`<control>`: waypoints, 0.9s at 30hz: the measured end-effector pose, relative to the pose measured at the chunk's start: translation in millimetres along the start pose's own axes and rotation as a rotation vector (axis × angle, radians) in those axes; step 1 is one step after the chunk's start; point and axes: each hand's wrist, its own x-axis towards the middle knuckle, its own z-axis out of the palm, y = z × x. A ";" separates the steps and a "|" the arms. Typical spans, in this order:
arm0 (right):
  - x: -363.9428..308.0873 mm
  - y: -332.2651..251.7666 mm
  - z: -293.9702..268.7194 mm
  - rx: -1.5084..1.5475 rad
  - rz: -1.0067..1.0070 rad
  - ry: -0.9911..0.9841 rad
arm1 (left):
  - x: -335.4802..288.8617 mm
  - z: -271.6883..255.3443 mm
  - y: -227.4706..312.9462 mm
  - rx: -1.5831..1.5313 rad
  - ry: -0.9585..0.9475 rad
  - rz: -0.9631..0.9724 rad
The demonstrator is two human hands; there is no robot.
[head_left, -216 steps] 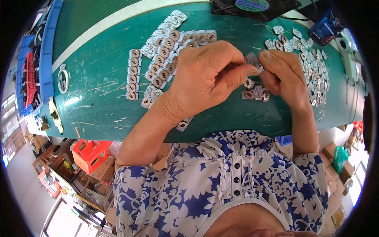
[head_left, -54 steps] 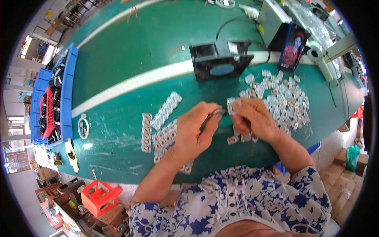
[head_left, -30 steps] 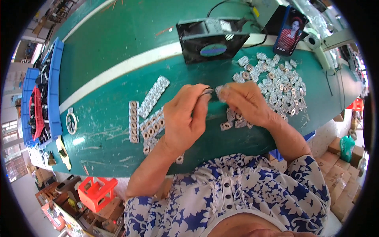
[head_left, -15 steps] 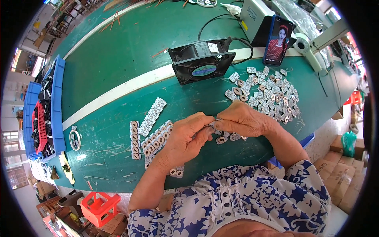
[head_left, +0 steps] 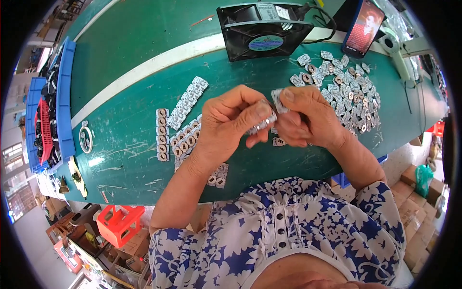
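Note:
Over the green table, my left hand (head_left: 231,124) pinches a short row of small silver parts (head_left: 263,124) between thumb and fingers. Close beside it, my right hand (head_left: 310,115) grips a single silver part (head_left: 278,100) with thumb and forefinger; its lower fingers are blurred. Left of my hands lie neat rows of the same parts: an upright column (head_left: 162,135), a slanted double row (head_left: 188,102), and a block (head_left: 185,139) partly hidden by my left hand. A few more parts (head_left: 219,176) sit near my left forearm. Beyond my right hand spreads a loose pile of silver parts (head_left: 353,94), some showing brownish ovals.
A black fan (head_left: 267,41) stands behind my hands, its cable running right. A phone (head_left: 364,29) leans up at the far right. Blue crates (head_left: 65,103) with a red basket (head_left: 45,132) stand left, near a white ring (head_left: 86,139). A red stool (head_left: 119,224) stands below.
My hands have drawn slightly apart; before, they met around the parts. A separate silver part now shows in my right hand. The whole view has shifted, so the table things appear higher.

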 end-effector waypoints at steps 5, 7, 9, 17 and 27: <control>1.5 1.7 3.5 -0.539 -0.191 0.317 | -2.1 4.9 -3.8 0.425 0.145 0.306; 0.7 1.6 1.3 -0.669 -0.247 0.349 | -2.2 5.4 -7.1 0.578 0.157 0.391; -1.5 2.4 -0.4 -0.725 -0.255 0.332 | -2.0 6.1 -9.8 0.733 0.167 0.480; -0.6 6.0 0.2 -0.636 -0.271 0.294 | -2.8 10.0 -10.6 0.887 0.249 0.610; 1.2 -3.2 3.2 -0.782 -0.221 0.398 | -1.1 6.2 2.0 0.896 0.143 0.564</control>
